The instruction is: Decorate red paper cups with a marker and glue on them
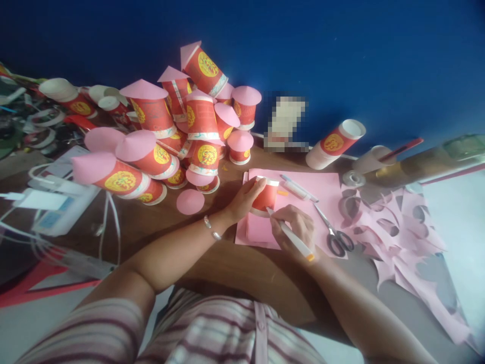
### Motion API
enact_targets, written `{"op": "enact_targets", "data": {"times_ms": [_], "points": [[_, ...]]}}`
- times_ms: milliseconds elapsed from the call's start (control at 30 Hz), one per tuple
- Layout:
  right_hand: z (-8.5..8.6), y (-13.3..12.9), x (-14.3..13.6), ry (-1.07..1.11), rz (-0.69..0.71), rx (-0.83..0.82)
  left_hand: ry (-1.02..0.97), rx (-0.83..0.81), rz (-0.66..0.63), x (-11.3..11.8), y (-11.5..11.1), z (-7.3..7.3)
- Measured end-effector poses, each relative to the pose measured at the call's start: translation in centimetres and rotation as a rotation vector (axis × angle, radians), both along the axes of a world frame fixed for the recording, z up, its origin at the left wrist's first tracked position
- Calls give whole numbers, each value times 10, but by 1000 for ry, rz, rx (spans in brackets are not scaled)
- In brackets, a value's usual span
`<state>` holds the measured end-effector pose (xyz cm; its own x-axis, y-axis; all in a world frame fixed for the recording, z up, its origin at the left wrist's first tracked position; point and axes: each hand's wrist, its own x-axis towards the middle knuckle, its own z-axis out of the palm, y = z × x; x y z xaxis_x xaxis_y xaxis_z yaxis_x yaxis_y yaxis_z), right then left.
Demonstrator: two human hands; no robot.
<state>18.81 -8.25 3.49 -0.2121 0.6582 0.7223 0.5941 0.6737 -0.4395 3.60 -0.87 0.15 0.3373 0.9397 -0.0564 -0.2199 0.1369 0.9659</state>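
Note:
My left hand is wrapped round the side of a red paper cup with white edges. The cup rests on a stack of pink paper. Between the fingers of my right hand is a white marker with an orange end, its tip touching the lower part of the cup. A capped marker lies on the pink paper behind the cup. Black-handled scissors lie on the right part of the paper. A pink cone sits left of my left hand.
Several red cups with pink cone tops are piled at the back left. Pink paper scraps spread on the right. Stacked cups and a tape roll stand behind. Cables and a power strip lie left.

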Motion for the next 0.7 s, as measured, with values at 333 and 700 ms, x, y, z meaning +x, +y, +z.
{"op": "enact_targets", "data": {"times_ms": [333,700], "points": [[-1,-1,2,-16,45,-36,-4,16,-22,-1,1,1],[-1,-1,2,-27,53,-19,-36,-36,10,0,0,-1]]}}
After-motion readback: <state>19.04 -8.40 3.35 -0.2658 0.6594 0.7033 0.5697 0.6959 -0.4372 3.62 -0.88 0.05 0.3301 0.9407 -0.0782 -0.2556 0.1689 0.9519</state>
